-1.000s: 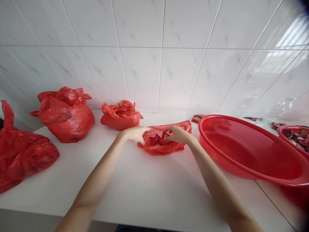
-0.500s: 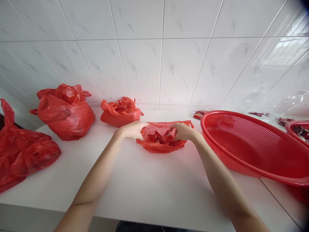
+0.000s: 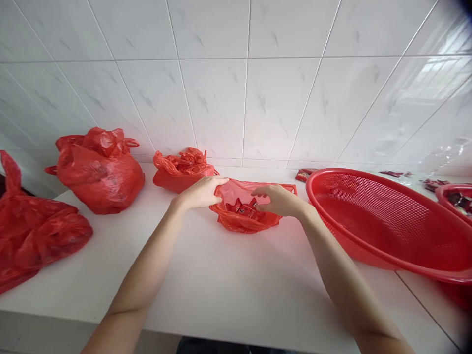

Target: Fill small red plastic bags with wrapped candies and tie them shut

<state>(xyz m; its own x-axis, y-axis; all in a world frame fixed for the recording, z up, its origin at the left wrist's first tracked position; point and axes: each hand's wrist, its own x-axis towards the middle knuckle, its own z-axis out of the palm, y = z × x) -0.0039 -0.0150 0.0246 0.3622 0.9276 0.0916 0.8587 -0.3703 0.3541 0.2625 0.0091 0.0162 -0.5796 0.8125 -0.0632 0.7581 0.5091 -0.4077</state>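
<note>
A thin red plastic bag (image 3: 247, 225) lies on the white counter with its mouth spread wide. Inside it are several small red packets (image 3: 245, 209) with dark print. My left hand (image 3: 204, 192) pinches the bag's left rim between thumb and fingers. Over the right part of the opening is my right hand (image 3: 277, 199), its fingers apart and curved above the packets, with nothing seen in them. Its wrist side covers part of the bag's right edge.
A large red perforated basket (image 3: 383, 216) stands at the right, a smaller red basket (image 3: 457, 196) beyond it. Red packets (image 3: 304, 174) lie by the tiled wall. Red bags stand behind (image 3: 180, 179) and at left (image 3: 101, 177), another (image 3: 40, 236) near the counter's left end.
My left hand has lifted the bag's left rim slightly. My right hand has shifted a little left and its fingers have come up off the packets, opening out.
</note>
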